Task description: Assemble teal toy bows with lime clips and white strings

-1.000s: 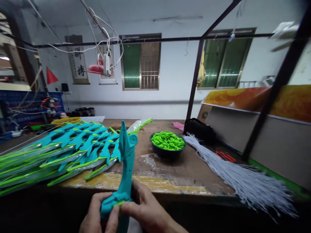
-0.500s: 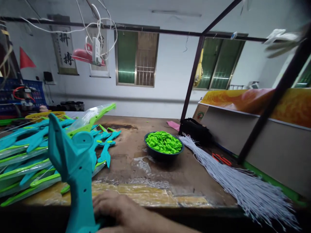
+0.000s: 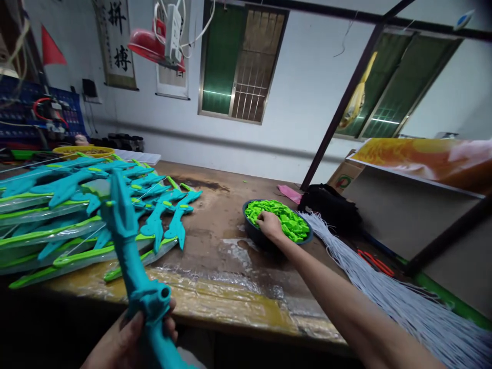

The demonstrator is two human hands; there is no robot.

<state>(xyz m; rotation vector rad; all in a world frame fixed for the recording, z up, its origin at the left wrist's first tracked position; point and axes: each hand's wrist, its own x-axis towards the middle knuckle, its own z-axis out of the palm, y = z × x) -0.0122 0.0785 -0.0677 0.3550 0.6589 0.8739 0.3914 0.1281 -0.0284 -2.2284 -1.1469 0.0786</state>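
Note:
In the head view, my left hand (image 3: 132, 328) is wrapped round the grip of a teal plastic toy bow frame (image 3: 132, 266), which stands nearly upright close to me. A round hole shows in its side. My right hand (image 3: 270, 225) reaches over a dark bowl (image 3: 255, 237) heaped with small bright green plastic pieces (image 3: 290, 218). Its fingers are curled down among the pieces, and the fingertips are hidden. Left of the held frame lies a pile of similar teal and green toy bows (image 3: 73, 179), with strings and clear plastic on them.
A long bundle of white strings (image 3: 369, 277) lies right of the bowl, beside red-handled scissors (image 3: 375, 262). Behind it sit a black bag (image 3: 330, 207) and a pink scrap (image 3: 289, 193). A dark post (image 3: 340, 110) rises at the back. A red lamp (image 3: 148, 45) hangs above.
My right hand has gone from beside the teal frame to the bowl of green pieces. The frame has turned, and my left hand now shows on it. The view has tilted down.

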